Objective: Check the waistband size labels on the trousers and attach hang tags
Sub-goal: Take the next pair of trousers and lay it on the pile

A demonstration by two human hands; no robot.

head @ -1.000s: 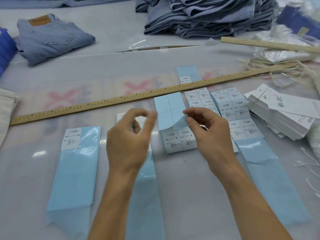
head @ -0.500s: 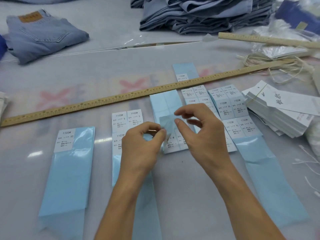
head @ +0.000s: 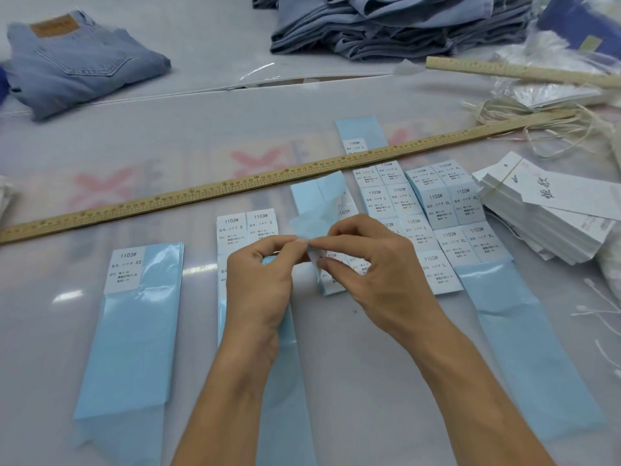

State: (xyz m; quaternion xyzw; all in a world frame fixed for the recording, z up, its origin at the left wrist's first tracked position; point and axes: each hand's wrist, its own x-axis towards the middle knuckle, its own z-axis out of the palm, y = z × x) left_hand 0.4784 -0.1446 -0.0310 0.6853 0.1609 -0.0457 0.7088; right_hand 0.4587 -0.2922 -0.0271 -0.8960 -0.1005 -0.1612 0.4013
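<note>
Head-camera view caught both hands meeting over a sticker sheet [head: 327, 203] at the middle of the table [head: 201, 129]: the left hand [head: 260, 280] pinched thumb to forefinger on a curl of pale backing film [head: 309, 227], while the right hand [head: 376, 274] nipped the same spot, thumb and forefinger closed on the edge, apparently to peel a size sticker free. Sheets lay sorted by size, likely for quick matching: an XS sheet [head: 134, 314] at left, an S sheet [head: 247, 227] partly under the left hand, L stickers [head: 386, 193] and XL stickers [head: 450, 203] to the right. A ruler [head: 201, 193] ran across behind them. Hang tags [head: 544, 213] sat stacked within reach at right, cords [head: 524, 116] loosely heaped beyond them. Trousers, the goods to be checked, waited well apart at the far edge: one folded pair [head: 84, 62] at left, a pile [head: 386, 25] at centre, cut off by the frame's top. No waistband label was legible. Whether a sticker had actually come away was hidden behind the fingertips, and the small print on every sticker was too fine to read.
</note>
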